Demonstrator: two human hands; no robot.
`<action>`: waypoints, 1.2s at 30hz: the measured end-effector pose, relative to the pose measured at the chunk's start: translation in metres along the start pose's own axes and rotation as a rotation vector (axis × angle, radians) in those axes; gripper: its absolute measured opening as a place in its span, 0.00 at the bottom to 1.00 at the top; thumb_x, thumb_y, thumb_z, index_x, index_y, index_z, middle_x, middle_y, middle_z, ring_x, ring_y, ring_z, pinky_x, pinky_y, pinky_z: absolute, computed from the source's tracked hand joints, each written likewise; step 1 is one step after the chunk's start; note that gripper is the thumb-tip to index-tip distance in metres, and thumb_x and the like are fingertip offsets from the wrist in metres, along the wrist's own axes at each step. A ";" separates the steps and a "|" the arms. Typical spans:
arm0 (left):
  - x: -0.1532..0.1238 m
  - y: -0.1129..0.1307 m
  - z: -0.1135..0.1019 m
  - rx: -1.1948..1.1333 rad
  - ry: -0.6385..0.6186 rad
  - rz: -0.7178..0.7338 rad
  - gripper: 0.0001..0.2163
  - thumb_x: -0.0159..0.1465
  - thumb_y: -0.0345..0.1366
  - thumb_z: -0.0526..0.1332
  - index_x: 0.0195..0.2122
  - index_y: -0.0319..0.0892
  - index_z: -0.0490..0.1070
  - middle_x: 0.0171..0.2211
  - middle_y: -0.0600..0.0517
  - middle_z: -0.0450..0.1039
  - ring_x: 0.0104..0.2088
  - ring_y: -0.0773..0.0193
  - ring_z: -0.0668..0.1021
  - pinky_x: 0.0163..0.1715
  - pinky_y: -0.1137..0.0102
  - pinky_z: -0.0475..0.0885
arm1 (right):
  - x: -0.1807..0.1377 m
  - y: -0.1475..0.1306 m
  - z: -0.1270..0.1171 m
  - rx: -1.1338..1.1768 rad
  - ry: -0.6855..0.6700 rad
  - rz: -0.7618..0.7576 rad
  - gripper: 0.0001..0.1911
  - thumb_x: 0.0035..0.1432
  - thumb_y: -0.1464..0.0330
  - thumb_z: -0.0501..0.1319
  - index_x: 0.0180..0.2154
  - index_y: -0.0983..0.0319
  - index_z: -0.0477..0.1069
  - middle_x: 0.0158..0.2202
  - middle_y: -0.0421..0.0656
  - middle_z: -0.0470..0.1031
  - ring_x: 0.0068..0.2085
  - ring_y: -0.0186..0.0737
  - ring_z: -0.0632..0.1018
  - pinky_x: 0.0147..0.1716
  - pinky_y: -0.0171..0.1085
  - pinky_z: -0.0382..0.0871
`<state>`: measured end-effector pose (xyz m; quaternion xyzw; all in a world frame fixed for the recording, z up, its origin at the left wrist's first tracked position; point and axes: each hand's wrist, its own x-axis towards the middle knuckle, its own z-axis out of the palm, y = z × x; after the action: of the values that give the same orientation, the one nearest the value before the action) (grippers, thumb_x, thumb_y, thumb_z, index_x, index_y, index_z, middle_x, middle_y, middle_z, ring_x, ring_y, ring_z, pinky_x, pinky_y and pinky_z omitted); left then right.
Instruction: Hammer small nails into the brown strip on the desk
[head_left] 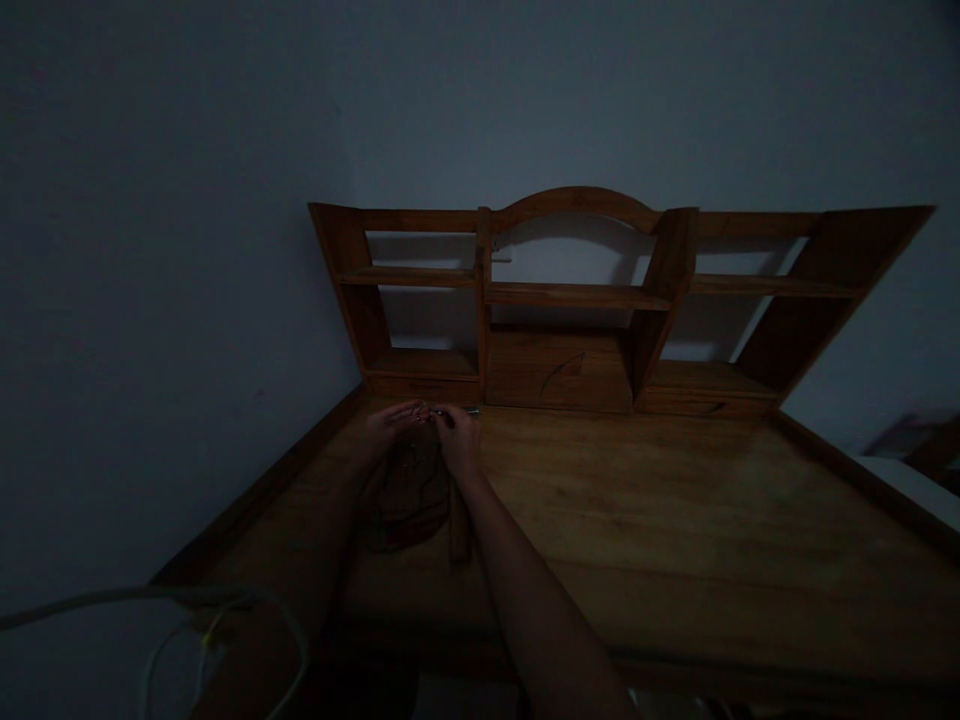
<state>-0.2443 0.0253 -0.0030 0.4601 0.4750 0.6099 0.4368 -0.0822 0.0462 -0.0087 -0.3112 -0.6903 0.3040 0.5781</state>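
Note:
The room is dim. Both my hands are stretched out over the far left part of a wooden desk (675, 520), close to the foot of its shelf unit. My left hand (394, 422) and my right hand (456, 435) meet at the fingertips, fingers curled, pinching a small thin object (435, 411) that I cannot make out. A short light-tipped piece pokes out to the right of my right hand. Beneath my hands lies a dark, flat, rounded wooden piece (412, 500) with a straight strip (459, 525) beside it.
A wooden shelf unit (577, 295) with several empty compartments stands against the pale wall at the desk's back. A pale cable (225, 620) loops at the lower left, off the desk's left edge. A dark object shows at the far right edge.

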 end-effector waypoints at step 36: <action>0.009 -0.035 -0.021 -0.213 -0.096 -0.269 0.11 0.55 0.28 0.64 0.41 0.37 0.76 0.47 0.46 0.75 0.56 0.54 0.70 0.56 0.66 0.66 | -0.014 -0.001 0.006 -0.438 -0.400 -0.214 0.33 0.57 0.79 0.50 0.64 0.57 0.54 0.61 0.44 0.65 0.61 0.38 0.64 0.62 0.45 0.49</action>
<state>-0.2633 0.0359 -0.0386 0.3724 0.4435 0.5699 0.5829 -0.0861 0.0349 -0.0172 -0.2878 -0.8683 0.1409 0.3786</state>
